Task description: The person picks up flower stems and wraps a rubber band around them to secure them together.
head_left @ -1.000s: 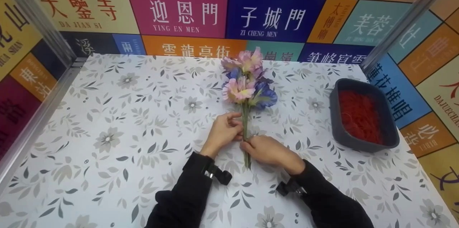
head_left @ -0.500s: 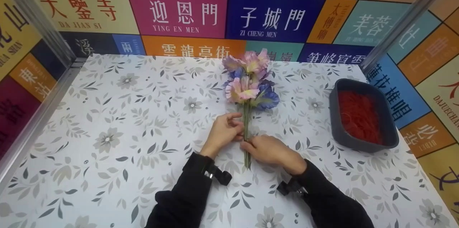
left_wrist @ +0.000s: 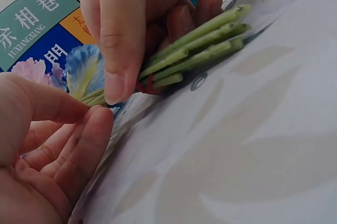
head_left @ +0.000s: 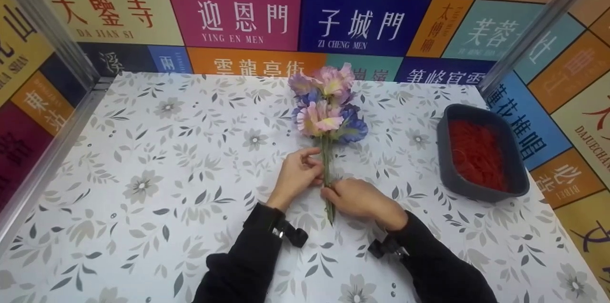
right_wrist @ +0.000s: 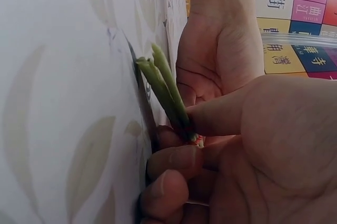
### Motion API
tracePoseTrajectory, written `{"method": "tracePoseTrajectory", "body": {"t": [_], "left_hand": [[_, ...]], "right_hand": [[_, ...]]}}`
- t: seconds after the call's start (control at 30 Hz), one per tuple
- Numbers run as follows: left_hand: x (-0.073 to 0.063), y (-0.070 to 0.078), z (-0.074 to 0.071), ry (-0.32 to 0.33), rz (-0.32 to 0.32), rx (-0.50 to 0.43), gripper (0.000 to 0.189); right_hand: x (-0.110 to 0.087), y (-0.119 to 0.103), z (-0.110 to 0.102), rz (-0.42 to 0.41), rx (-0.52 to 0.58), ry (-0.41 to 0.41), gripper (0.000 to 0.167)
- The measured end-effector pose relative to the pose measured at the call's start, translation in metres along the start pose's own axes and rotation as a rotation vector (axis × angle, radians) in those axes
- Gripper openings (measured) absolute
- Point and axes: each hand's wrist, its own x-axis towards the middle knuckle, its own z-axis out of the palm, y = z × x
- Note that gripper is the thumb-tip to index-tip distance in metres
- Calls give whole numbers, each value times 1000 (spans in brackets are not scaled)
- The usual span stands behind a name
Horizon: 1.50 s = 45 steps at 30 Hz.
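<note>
A bunch of artificial flowers [head_left: 320, 119], pink and blue-purple, lies on the patterned table with its green stems [head_left: 326, 162] toward me. In the left wrist view, a thin red rubber band [left_wrist: 149, 84] circles the stems near their cut ends. My right hand [head_left: 360, 197] pinches the lower stems at this band, thumb on top and fingers beneath. Higher up, the thumb and fingertips of my left hand [head_left: 299, 172] pinch the stems from the left. From the right wrist, the stem ends [right_wrist: 163, 84] stick out past the right thumb; the band is mostly hidden there.
A dark grey plastic box [head_left: 444, 150] stands at the right of the table, holding a heap of thin red bands [head_left: 479, 155]. Colourful sign-covered walls [head_left: 238, 17] and metal posts rise behind and beside the table [head_left: 190, 227].
The flower heads swing slightly right, then back left, and the stem ends shift a little to the right. Both hands stay at nearly the same spot on the stems.
</note>
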Motion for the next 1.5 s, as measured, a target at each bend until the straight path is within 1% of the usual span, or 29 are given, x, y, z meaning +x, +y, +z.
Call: {"method": "tracePoseTrajectory", "body": {"t": [0.37,0.6,0.83,1.03,1.17,1.23,1.3,1.4,1.5], "left_hand": [[-1,-1,1,-7,-22,-17,48],[-1,-1,0,-21,-13,-24,45],[-1,-2,0,-12,13,-27,44],[-1,0,0,-6,-5,-18,43],[-1,4,-1,18,-10,-8,40],[-2,7,-2,31,10,4,39],[-2,11,-4,39,52,22,39],[-5,21,-9,50,138,85,41],[-9,34,-15,72,225,159,42]], "right_hand": [[-1,2,-2,17,9,-28,40],[-2,1,-3,22,-8,-22,41],[-1,1,-2,19,-13,-24,41],[-2,2,-5,11,4,-33,37],[-5,6,-13,2,35,-46,37],[-7,7,-20,1,52,-55,37],[-10,9,-28,-4,59,-59,37],[-18,10,-42,-18,81,-54,37],[-29,13,-58,-48,102,-24,36]]}}
